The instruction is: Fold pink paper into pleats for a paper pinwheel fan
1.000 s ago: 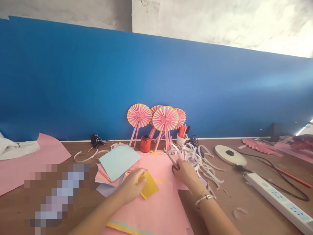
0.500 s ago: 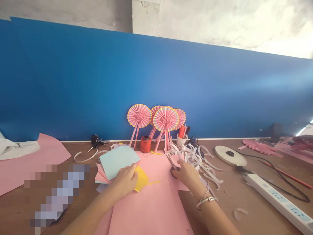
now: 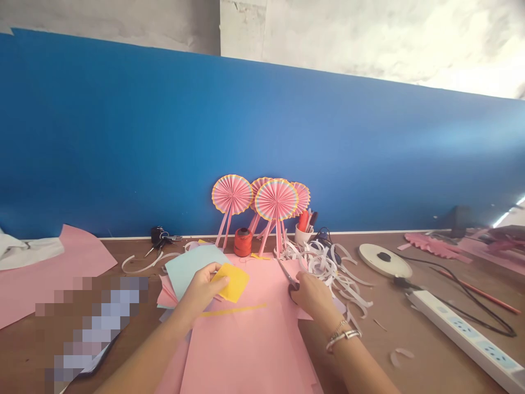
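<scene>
The yellow paper point(image 3: 233, 283), above the pink sheet point(image 3: 246, 350), looks light, thin and easily creased; an edge or corner seems the best hold. The left hand point(image 3: 206, 285) pinches its left edge between thumb and fingers. The right hand point(image 3: 312, 294) curls closed around the handles of the scissors point(image 3: 289, 274).

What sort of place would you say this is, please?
Probably a paper-craft workspace, perhaps a small workshop: pleated pink fans stand at the back of the table, loose white strips lie heaped nearby, and the right hand holds scissors.
</scene>
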`<state>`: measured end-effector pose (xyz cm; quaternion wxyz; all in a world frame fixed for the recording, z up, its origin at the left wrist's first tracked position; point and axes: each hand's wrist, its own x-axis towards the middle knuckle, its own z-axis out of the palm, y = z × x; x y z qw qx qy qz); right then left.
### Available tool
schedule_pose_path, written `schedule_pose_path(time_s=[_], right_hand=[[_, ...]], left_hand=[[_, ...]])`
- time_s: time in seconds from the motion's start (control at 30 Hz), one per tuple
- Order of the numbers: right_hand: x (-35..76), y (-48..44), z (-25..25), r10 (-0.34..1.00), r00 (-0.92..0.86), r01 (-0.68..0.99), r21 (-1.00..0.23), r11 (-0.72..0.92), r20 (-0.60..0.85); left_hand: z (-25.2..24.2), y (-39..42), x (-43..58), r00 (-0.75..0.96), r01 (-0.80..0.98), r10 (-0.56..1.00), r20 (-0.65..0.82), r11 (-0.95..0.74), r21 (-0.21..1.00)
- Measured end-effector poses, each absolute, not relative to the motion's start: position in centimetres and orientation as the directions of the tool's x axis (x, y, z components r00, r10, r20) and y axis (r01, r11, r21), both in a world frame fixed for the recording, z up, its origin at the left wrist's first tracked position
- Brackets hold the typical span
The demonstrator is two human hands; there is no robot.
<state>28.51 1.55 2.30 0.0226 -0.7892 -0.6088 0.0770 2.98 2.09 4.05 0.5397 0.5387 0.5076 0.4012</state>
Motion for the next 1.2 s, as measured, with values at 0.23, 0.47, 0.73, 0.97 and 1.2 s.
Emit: schedule_pose_path(time_s=[0.23,0.47,0.73,0.97,1.2], right_hand=[[29.1,1.6,2.3,0.960,0.262,0.943,-0.183,-0.277,-0.098],[29.2,2.1,2.3,0.959,0.273,0.911,-0.298,-0.283,-0.079],[27.4,1.9,2.6,0.979,-0.118,0.266,-0.955,-0.129,-0.165],[25.8,1.2,2.1,0.908,-0.377,0.111,-0.982,-0.152,-0.183],[25.6,1.5,1.4,0.904,-0.394,0.199,-0.975,-0.095,-0.169]], left_hand=[[2.9,2.8,2.8,0.114,0.034,0.983,-0.141,0.138,0.990],[3.5,2.6,2.5,0.150,-0.030,0.977,-0.149,0.155,0.987],[2.7,3.5,2.4,0.050,-0.080,0.992,-0.112,0.116,0.990],[3.2,3.0,2.6,0.047,0.026,0.997,-0.054,0.053,0.998],[3.3,2.8,2.6,0.129,-0.044,0.988,-0.080,0.087,0.995]])
